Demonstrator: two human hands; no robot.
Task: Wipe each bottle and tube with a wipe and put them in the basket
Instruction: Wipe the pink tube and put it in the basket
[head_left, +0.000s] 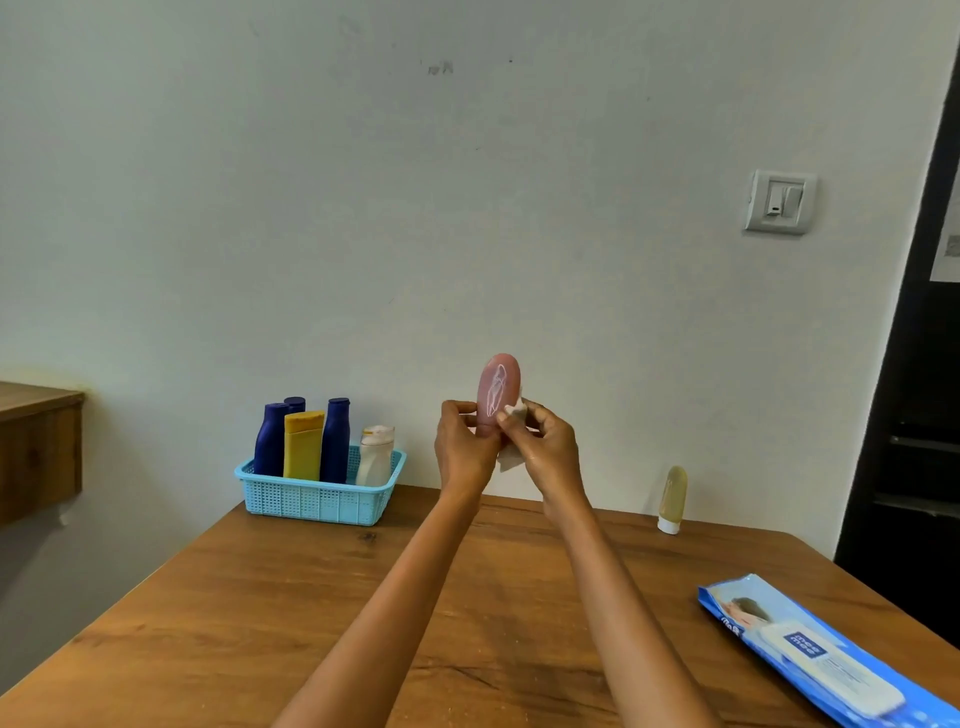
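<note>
Pink tube (498, 387): 1 item, held upright above the worktop (260, 597), long axis vertical, rounded end up; its lower end is hidden behind the fingers, so the cap cannot be made out. A pale line drawing shows on its face, too small to read. Left hand (464, 447): grip closed round the lower part of the tube, fingers curled at its left side. Right hand (545, 449): grip pinching a white wipe (511, 434), pressed against the tube's right edge; most of the wipe is tucked behind the palm, a corner hanging below. Basket (317, 501): light blue, perforated, at the far left of the worktop against the wall, holding 3 dark blue bottles (271, 439), 1 of them mostly hidden behind the others, 1 yellow tube (303, 446) and 1 white bottle (375, 457), all upright. Beige tube (671, 500): standing cap-down on the worktop, well to the right of the hands. Wipes pack (826, 660): blue, lying flat at the near right, cut off by the picture's edge.
</note>
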